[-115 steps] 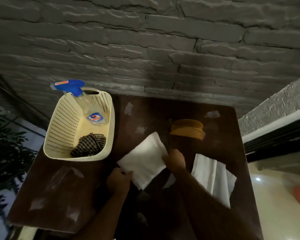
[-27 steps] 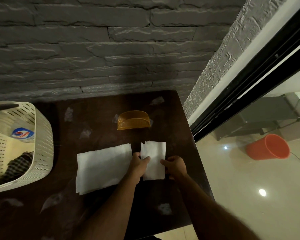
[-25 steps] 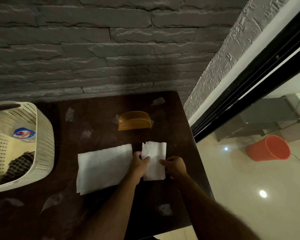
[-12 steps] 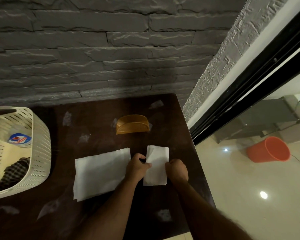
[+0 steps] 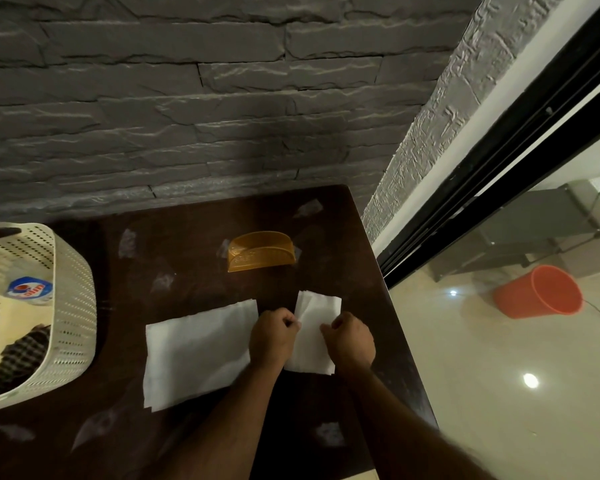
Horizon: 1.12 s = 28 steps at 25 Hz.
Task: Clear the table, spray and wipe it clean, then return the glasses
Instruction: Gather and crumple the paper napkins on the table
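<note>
Both hands, left and right, had closed their grip on the narrow napkin, now folded slimmer beside the wide napkin on the table (clearing unfinished; no glasses visible).

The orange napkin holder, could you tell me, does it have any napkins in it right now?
No, the napkin holder stands empty on the table, while both napkins lie flat nearer the hands.
</note>
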Motion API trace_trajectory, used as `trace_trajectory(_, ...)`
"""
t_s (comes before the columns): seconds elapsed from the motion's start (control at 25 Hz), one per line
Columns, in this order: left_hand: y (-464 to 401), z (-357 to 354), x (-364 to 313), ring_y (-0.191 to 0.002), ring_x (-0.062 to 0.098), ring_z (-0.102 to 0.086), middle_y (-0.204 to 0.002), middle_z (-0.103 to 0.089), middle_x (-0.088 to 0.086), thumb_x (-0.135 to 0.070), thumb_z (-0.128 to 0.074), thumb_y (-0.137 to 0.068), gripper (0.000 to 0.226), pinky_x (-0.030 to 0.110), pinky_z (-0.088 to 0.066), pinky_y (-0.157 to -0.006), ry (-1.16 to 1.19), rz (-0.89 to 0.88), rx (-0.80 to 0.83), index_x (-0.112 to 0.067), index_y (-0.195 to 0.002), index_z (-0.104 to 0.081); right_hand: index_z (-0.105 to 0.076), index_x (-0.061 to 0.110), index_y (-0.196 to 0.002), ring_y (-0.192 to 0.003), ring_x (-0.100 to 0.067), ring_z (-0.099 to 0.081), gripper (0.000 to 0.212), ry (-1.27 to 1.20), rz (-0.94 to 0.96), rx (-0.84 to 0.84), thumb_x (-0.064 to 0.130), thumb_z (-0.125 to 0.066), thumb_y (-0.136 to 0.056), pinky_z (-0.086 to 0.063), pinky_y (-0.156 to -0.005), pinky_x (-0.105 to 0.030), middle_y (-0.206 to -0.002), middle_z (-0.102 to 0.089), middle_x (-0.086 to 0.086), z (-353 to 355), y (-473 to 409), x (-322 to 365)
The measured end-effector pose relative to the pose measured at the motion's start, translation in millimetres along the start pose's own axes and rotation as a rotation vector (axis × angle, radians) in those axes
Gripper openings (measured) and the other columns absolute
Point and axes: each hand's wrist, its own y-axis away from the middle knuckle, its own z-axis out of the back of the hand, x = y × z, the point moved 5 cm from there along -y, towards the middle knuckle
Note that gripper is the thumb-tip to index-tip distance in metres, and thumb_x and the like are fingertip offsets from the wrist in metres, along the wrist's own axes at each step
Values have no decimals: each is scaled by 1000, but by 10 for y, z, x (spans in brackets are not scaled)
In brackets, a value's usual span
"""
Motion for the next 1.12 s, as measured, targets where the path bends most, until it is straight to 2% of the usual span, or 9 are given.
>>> trace_trajectory(0.12,-34,2,-74,-77,5,-57,-88,-64,-9,-33,-63,-90,9,17,-38,-58,54,-33,-1,-25,-93,-65,-65,17,-102,-81,-13,-62,21,-22,-67,27,32,-61,-88,-52,-67,-28,-95,-65,2,-25,-72,-78)
trace_trajectory(0.32,-116,-56,-27,-90,10,-58,-100,-64,-4,-31,-59,-93,17,24,-44,-72,331,69,93,-21,-106,-63,-62,20,-97,-77,-12,-63,14,-148,-113,25,30,-61,-87,-58,-70,-35,-89,-64,4,41,-121,-193)
trace_trajectory(0.52,-104,18,28,-75,7,-55,-89,-65,-7,-29,-58,-93,6,21,-41,-61,-110,87,-55,-25,-94,-62,-56,23,-92,-76,-14,-64,28,-135,-145,74,46,-67,-81,-53,-61,-30,-87,-63,4,-11,-93,-230)
trace_trajectory(0.68,-58,-6,-25,-80,8,-53,-99,-65,-6,-30,-61,-91,15,21,-40,-62,-169,102,-86,-26,-105,-60,-61,21,-88,-76,-14,-65,10,-239,-201,130,29,-65,-84,-59,-71,-39,-87,-66,1,-54,-128,-231)
trace_trajectory(0.76,-50,10,-29,-87,9,-56,-104,-64,-6,-36,-61,-91,26,22,-43,-67,-124,119,-70,-26,-114,-58,-61,19,-83,-75,-16,-64,10,-336,-162,91,29,-64,-82,-59,-72,-42,-83,-65,0,-15,-126,-162)
trace_trajectory(0.84,-51,7,-42,-97,11,-59,-111,-62,-6,-44,-59,-91,37,26,-49,-77,59,130,18,-25,-122,-55,-59,14,-80,-79,-21,-64,13,-512,-86,90,25,-65,-82,-57,-75,-45,-85,-64,-5,54,-89,-28)
trace_trajectory(0.96,32,18,-27,-106,16,-61,-121,-62,-2,-53,-56,-89,50,41,-51,-93,636,275,288,-26,-130,-51,-57,11,-83,-87,-27,-62,5,-782,-12,226,12,-62,-85,-55,-77,-45,-93,-63,-12,134,28,258)
trace_trajectory(1.04,110,107,88,-106,24,-64,-117,-67,3,-56,-55,-88,48,48,-50,-95,857,371,437,-27,-126,-55,-58,10,-91,-89,-28,-62,6,-894,0,357,10,-61,-86,-53,-83,-50,-97,-63,-13,104,103,461)
trace_trajectory(1.12,178,254,319,-107,30,-64,-114,-70,8,-52,-59,-86,44,49,-50,-94,1017,415,486,-25,-121,-60,-57,10,-100,-98,-31,-61,14,-943,-10,536,12,-61,-87,-50,-90,-55,-105,-62,-13,-35,195,666)
